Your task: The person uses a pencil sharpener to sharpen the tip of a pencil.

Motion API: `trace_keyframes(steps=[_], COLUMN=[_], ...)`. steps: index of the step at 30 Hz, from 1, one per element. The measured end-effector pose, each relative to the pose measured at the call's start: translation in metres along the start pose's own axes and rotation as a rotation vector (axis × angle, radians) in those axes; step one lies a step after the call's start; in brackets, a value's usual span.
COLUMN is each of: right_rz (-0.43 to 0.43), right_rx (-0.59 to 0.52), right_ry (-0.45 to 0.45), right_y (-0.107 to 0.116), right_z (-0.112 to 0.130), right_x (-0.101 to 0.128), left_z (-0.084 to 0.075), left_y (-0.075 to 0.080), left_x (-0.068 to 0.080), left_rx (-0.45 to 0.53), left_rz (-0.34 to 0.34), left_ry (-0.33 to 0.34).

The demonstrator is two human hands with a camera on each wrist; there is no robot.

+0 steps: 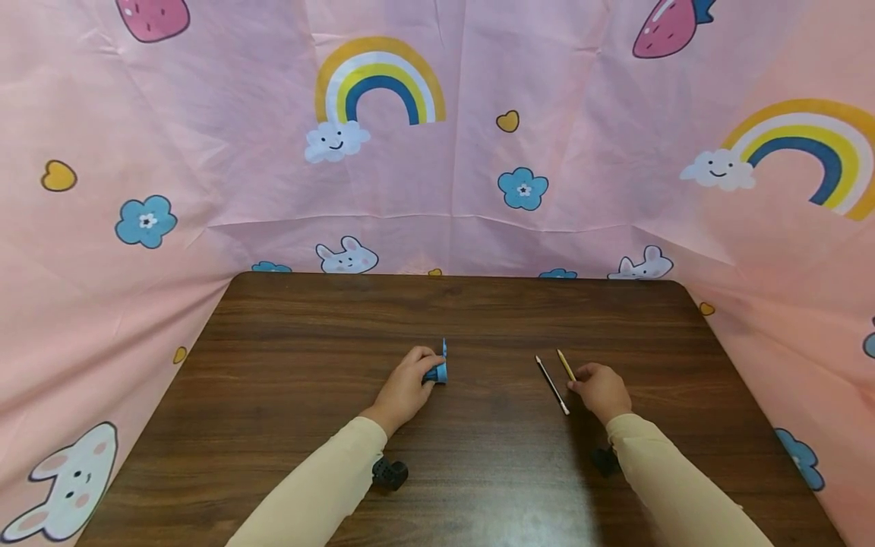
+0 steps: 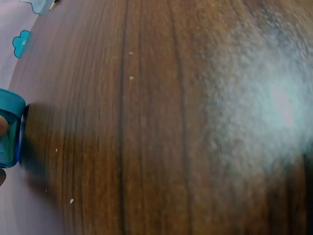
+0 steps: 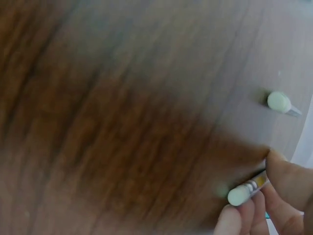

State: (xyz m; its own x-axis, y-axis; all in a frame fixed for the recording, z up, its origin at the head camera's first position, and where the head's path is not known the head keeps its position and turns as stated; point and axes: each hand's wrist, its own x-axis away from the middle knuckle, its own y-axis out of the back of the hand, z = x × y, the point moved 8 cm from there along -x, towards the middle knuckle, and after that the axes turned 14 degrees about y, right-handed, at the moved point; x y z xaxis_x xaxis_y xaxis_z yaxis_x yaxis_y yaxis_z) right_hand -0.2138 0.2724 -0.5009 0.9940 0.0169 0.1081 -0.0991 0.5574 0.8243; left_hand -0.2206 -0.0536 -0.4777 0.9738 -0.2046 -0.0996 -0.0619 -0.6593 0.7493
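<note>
A person sits at a dark wooden table point(image 1: 287, 395) with both forearms in cream sleeves reaching forward over it. The left hand point(image 1: 405, 387) rests near the middle of the table, its fingers curled round a small blue container point(image 1: 438, 371) that stands on the wood just to the right of the knuckles; the left wrist view shows the same blue thing at its left edge, translucent and touching the tabletop, with a fingertip pressed against it. The right hand point(image 1: 601, 389) lies to the right, well apart from the left, and its fingers and thumb pinch the near end of a yellow pencil point(image 1: 566, 365) — the right wrist view shows the fingertips point(image 3: 288, 182) closed round the metal band just behind its pale eraser tip. The pencil's far end points away and slightly left across the table. Just beside it on the left lies a second pencil point(image 1: 551, 385), dark with a white end, flat on the wood and roughly parallel to the yellow one, touched by neither hand; its pale eraser end also shows in the right wrist view, apart from the fingers. Behind and around the table hangs a pink cloth point(image 1: 588, 190) printed with rainbows, blue flowers, rabbits, hearts and strawberries.
</note>
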Motion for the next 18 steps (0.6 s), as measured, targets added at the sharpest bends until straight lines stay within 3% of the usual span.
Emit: trace_keyframes(steps=[9,18], right_rz=[-0.023,-0.067], right_rx=[-0.013,-0.012], right_ry=[0.004,0.076], right_y=[0.007,0.022], right_z=[0.003,0.016], right_x=[0.002,0.008], left_z=[0.007,0.025], left_y=[0.003,0.018], left_x=[-0.001,0.005], left_rx=[-0.006,-0.046], left_rz=[0.021,0.007], left_ry=[0.043,0.145])
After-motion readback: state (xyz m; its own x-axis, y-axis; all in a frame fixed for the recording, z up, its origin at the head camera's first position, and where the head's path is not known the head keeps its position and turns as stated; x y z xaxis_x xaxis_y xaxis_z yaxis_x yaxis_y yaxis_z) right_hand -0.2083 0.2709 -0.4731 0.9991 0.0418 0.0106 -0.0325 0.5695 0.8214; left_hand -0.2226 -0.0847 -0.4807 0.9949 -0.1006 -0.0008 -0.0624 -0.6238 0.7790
